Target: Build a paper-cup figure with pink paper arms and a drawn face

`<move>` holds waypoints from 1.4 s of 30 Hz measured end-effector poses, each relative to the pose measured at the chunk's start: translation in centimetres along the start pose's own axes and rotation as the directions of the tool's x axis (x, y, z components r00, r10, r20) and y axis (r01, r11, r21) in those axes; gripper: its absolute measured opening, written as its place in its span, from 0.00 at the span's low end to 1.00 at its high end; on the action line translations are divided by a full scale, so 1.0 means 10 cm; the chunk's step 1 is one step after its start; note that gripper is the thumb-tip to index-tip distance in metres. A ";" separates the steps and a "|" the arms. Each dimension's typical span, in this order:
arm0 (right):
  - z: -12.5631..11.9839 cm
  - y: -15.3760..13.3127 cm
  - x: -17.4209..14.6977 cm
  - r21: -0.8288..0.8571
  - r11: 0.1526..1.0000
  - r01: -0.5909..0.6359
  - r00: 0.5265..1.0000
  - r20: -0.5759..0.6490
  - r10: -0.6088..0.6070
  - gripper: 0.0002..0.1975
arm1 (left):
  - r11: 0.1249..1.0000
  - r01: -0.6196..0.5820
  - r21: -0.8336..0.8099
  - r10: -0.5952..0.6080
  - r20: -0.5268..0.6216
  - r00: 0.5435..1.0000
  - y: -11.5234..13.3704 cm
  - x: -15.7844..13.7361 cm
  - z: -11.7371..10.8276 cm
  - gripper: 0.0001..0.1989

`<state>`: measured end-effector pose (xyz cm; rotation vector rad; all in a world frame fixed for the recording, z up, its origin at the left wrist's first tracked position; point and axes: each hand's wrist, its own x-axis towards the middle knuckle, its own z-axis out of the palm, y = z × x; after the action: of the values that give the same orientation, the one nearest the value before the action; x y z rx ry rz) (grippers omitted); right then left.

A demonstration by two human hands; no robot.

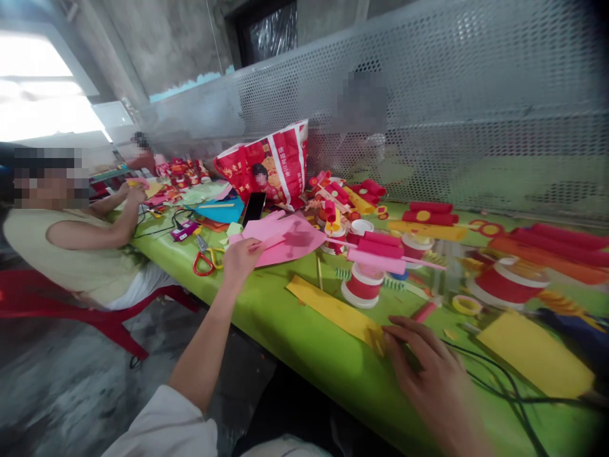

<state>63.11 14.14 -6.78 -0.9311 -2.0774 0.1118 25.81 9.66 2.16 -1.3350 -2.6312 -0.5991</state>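
Observation:
My left hand (pixel 242 259) pinches the edge of a piece of pink paper (pixel 280 240), which lies over other pink sheets on the green table. Closer to me, my right hand (pixel 431 365) has its fingertips closed at the near end of a long yellow paper strip (pixel 328 306). That strip lies flat, its end slightly curled and blurred at the fingers. Just beyond it stands a red-and-white cup (pixel 364 285) topped by pink and red paper rolls (pixel 378 251). A pair of scissors with red and yellow handles (pixel 203 260) rests left of my left hand.
A red printed bag (pixel 271 162) stands behind a phone (pixel 254 208). More paper-roll pieces (pixel 431 216) line the table's far side. At right are a tape roll (pixel 466 305), a yellow sheet (pixel 537 352) and a black cable (pixel 509 374). A co-worker (pixel 71 254) sits at left.

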 end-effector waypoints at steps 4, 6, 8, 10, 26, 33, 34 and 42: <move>0.00 0.01 0.00 -0.008 1.000 0.014 1.000 -0.010 -0.014 0.16 | 0.999 -0.042 -0.012 0.042 -0.010 0.999 0.02 -0.08 0.07 0.19; 0.00 0.02 0.00 -0.020 1.000 0.017 1.000 -0.004 -0.017 0.17 | 0.996 -0.087 -0.006 0.087 -0.017 0.996 0.07 -0.13 0.10 0.20; 0.00 0.03 0.00 -0.016 1.000 0.023 1.000 0.002 -0.023 0.17 | 0.992 -0.125 0.000 0.125 -0.034 0.992 0.12 -0.17 0.13 0.22; 0.00 0.03 0.00 -0.002 1.000 0.028 1.000 0.000 -0.028 0.16 | 0.991 -0.134 0.011 0.135 -0.053 0.989 0.17 -0.19 0.16 0.23; 0.00 0.01 -0.01 0.017 1.000 0.001 1.000 0.002 -0.002 0.15 | 0.970 0.108 0.216 -0.066 -0.191 0.979 0.08 0.28 0.12 0.32; -0.01 0.00 -0.01 0.057 0.998 -0.022 0.999 0.031 0.020 0.15 | 0.881 -0.225 0.416 0.351 -0.257 0.900 0.09 0.33 0.24 0.34; -0.01 0.00 -0.01 0.062 0.998 -0.028 0.999 0.033 0.026 0.15 | 0.865 -0.267 0.425 0.386 -0.225 0.894 0.08 0.35 0.24 0.32; -0.03 -0.02 0.00 0.027 1.000 -0.013 0.999 0.038 0.012 0.15 | 0.922 -0.245 0.299 0.333 -0.291 0.897 -0.07 0.54 0.02 0.28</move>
<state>63.17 13.92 -6.52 -0.9315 -2.0999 0.1651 22.00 13.43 3.33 -1.3690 -2.0986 -0.3865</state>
